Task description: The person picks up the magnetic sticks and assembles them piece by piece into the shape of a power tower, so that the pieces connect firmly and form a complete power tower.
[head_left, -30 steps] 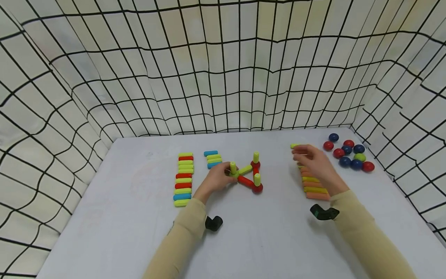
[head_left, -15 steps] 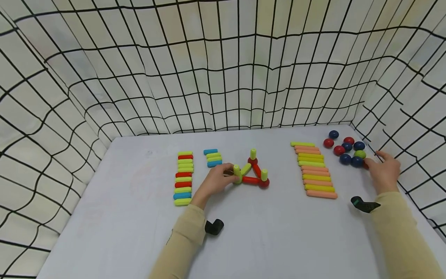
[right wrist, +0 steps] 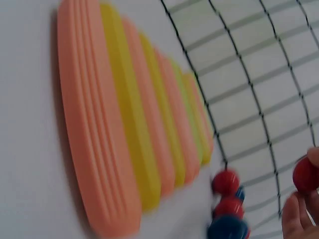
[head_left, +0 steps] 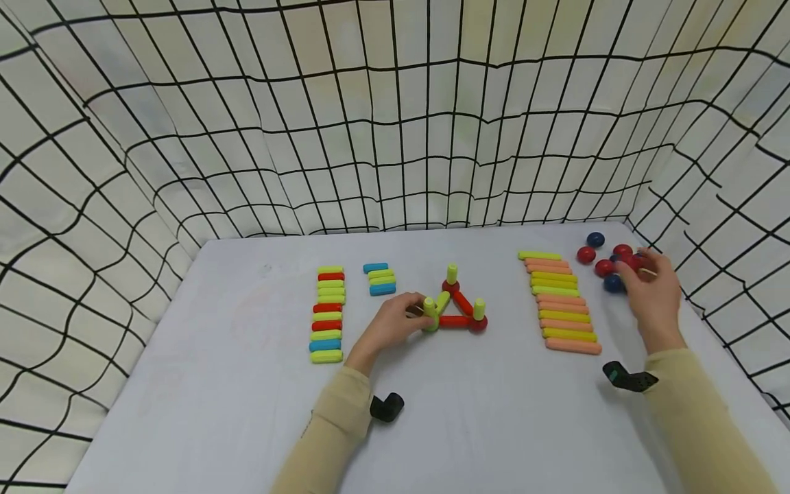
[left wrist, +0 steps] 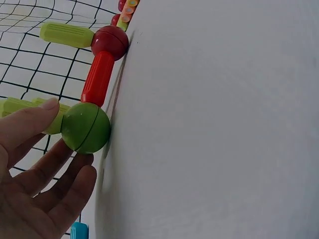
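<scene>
A flat triangle of short rods joined by balls lies mid-table, with a lime stick standing on each corner. My left hand holds its left corner, thumb and fingers about the green ball and the base of its stick. From that ball a red rod runs to a red ball with another lime stick. Over at the right, my right hand pinches a loose red ball between thumb and fingers, just above the ball group. The hand covers some of the balls beneath it.
Long salmon, yellow and lime rods lie in a column left of the ball group, which includes a dark blue ball. Short rods form a column at left, with a smaller set beside it. Black netting encloses the table's back and sides.
My right hand went from above the long rods out to the ball group, then came back slightly left with a red ball raised. My left hand turned the triangle a little and shifted it slightly right.
</scene>
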Motion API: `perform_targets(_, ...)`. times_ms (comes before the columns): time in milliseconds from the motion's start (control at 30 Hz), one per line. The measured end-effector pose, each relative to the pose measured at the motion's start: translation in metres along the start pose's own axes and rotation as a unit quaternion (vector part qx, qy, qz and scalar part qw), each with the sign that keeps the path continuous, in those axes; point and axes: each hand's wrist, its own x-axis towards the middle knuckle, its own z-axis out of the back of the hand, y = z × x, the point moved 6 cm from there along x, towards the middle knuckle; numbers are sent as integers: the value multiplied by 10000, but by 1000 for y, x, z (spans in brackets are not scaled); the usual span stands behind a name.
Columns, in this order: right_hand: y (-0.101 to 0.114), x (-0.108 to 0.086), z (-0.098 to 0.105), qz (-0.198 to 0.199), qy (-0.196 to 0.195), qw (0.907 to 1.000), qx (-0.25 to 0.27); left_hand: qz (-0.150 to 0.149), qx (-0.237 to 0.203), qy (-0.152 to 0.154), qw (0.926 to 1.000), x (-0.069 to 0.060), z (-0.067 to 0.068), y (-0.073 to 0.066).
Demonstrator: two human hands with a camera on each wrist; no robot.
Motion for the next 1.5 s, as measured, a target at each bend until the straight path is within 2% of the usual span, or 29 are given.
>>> perform_targets(33,17,-12,-11,418,410,9983,-44,-13,19,29,10000,-1,-2,-1)
perform_targets(67,34,-25,-22,869,887,9922,-81,-19,37,54,10000,-1,-3,-2)
perform_targets(133,64,-53,-45,1672,1839,9686,-80,-59,51,110,9999,-2,-6,-4)
perform_targets(200,86,-76,-64,2207,2528,9420,0,-83,77,163,9998,-2,-9,-6)
perform_targets(267,101,-93,-79,2600,2872,9218,136,-133,113,219,9996,-2,-11,-9)
perform_targets(300,106,-99,-86,2724,2954,9156,170,-163,129,247,9995,-2,-12,-11)
perform_targets(367,111,-105,-96,2877,3043,9080,129,-178,177,301,9992,-2,-13,-13)
perform_targets(400,111,-106,-99,2890,3062,9070,77,-188,206,329,9991,-2,-14,-15)
perform_targets(500,106,-104,-105,2767,3089,9099,-80,-178,265,400,9987,-2,-18,-18)
perform_targets(633,99,-94,-104,2497,3123,9166,10,-262,312,487,9980,-2,-24,-23)
perform_targets(733,96,-87,-105,2379,3216,9163,170,-338,377,683,9964,-3,-24,-27)
perform_targets(833,93,-86,-106,2328,3315,9140,226,-157,388,924,9948,-1,-18,-26)
perform_targets(900,92,-85,-106,2292,3361,9132,241,25,414,886,9952,5,-12,-24)
perform_targets(1000,92,-85,-106,2258,3393,9128,248,254,412,466,9977,19,-5,-22)
perform_targets(1100,91,-84,-106,2192,3431,9129,312,325,375,168,9986,35,-6,-21)
perform_targets(1200,89,-84,-107,2141,3521,9103,394,354,138,257,9989,46,-13,-19)
perform_targets(1300,87,-82,-102,2055,3540,9112,456,390,-106,366,9985,51,-17,-16)
perform_targets(1367,83,-75,-95,1914,3395,9198,451,414,-166,364,9983,50,-15,-13)
perform_targets(1400,80,-70,-89,1801,3256,9272,440,414,-132,362,9984,49,-14,-12)
perform_targets(1467,70,-55,-74,1424,2828,9474,460,379,-33,400,9985,44,-11,-10)
perform_targets(1500,61,-44,-65,1144,2446,9620,402,334,35,440,9985,41,-10,-9)
